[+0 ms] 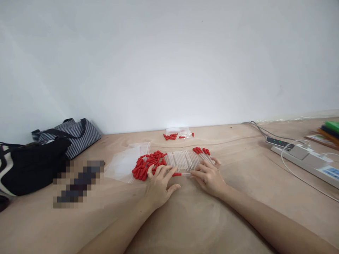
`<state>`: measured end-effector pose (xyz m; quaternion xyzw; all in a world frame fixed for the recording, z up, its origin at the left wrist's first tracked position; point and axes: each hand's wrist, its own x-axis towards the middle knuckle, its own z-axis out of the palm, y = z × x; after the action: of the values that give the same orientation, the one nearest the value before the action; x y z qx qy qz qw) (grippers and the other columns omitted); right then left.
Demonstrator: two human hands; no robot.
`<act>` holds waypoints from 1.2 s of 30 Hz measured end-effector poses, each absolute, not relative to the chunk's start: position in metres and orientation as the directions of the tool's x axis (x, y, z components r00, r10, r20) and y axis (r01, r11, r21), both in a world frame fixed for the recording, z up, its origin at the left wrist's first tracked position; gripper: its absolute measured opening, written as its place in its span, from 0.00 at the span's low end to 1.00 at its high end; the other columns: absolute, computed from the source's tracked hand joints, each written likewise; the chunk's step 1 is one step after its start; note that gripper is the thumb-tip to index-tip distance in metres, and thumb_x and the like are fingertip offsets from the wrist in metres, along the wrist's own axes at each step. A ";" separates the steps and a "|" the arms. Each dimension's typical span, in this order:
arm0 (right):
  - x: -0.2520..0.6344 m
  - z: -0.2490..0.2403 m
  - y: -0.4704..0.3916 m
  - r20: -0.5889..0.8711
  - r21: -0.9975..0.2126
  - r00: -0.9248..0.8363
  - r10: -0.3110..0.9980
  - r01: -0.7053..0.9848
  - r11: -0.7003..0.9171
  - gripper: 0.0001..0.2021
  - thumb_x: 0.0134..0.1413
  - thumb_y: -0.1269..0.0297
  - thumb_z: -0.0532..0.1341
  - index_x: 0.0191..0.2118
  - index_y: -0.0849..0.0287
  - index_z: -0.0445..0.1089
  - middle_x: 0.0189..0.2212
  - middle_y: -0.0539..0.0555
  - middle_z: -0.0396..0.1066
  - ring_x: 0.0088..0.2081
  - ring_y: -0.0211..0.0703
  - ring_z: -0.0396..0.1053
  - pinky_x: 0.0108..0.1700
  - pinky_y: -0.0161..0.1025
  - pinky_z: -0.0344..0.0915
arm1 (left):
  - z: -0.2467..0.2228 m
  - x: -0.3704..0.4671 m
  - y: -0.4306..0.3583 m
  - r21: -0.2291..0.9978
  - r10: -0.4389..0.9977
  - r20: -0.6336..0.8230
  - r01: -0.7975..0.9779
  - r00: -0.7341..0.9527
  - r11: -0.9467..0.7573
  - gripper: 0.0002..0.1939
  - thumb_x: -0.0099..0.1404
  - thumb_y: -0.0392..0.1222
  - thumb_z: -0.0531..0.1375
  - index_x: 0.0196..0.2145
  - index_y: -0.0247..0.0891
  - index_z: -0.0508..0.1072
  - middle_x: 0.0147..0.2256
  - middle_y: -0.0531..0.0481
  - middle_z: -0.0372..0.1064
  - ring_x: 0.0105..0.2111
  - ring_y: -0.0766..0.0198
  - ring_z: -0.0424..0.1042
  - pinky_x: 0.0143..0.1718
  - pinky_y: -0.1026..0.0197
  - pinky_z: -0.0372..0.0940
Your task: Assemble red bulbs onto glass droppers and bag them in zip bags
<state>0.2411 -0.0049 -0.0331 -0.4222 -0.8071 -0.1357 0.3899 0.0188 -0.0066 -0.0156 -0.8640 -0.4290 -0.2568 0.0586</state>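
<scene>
Here, hands (160, 187) by red bulbs (141, 167).

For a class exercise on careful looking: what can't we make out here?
All in the head view:
Lower ends of the rightmost clear tubes: hidden by the right hand.
Part of the red bulbs: behind the left hand.
Dark item: masked by coarse blocks.
Black bag: cut off by left edge.
Green item: cut off by right edge.
Print on blue label: too small.
</scene>
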 end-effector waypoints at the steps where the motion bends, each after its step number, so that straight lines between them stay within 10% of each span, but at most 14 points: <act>1: 0.245 -0.033 -0.002 0.749 -0.140 -0.276 0.603 0.823 0.551 0.08 0.53 0.63 0.56 0.29 0.52 0.72 0.23 0.47 0.70 0.33 0.38 0.62 0.50 0.48 0.35 | -0.017 0.017 -0.005 0.100 0.723 0.494 0.794 0.483 -0.599 0.25 0.56 0.51 0.58 0.51 0.46 0.62 0.45 0.46 0.66 0.46 0.52 0.61 0.51 0.40 0.37; 10: 0.278 -0.030 0.026 0.497 -0.398 0.275 0.823 0.915 -0.065 0.13 0.49 0.60 0.53 0.24 0.58 0.71 0.21 0.54 0.70 0.34 0.48 0.63 0.44 0.50 0.40 | -0.025 0.005 0.009 0.099 0.808 0.510 0.914 0.293 -0.394 0.17 0.55 0.43 0.58 0.44 0.44 0.68 0.45 0.45 0.65 0.48 0.52 0.59 0.50 0.41 0.43; 26: 0.254 -0.034 0.024 0.503 -0.313 0.118 0.856 0.948 0.053 0.12 0.51 0.59 0.52 0.27 0.57 0.70 0.30 0.54 0.71 0.38 0.47 0.63 0.43 0.49 0.44 | -0.021 -0.002 0.019 0.156 0.793 0.586 0.938 0.166 -0.311 0.10 0.58 0.47 0.56 0.36 0.42 0.70 0.42 0.45 0.67 0.44 0.52 0.62 0.45 0.43 0.47; 36: 0.235 -0.015 0.049 0.189 -0.236 0.189 0.964 0.961 -0.143 0.12 0.48 0.62 0.53 0.23 0.59 0.71 0.27 0.60 0.71 0.36 0.53 0.66 0.41 0.53 0.50 | -0.020 -0.001 0.024 0.088 0.789 0.594 0.962 0.159 -0.260 0.08 0.56 0.46 0.58 0.28 0.39 0.70 0.40 0.44 0.67 0.43 0.51 0.62 0.45 0.43 0.47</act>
<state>0.2349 0.0489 -0.0149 -0.7559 -0.6366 0.0038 0.1528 -0.0006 0.0240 -0.0200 -0.7448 -0.5875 -0.2745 0.1575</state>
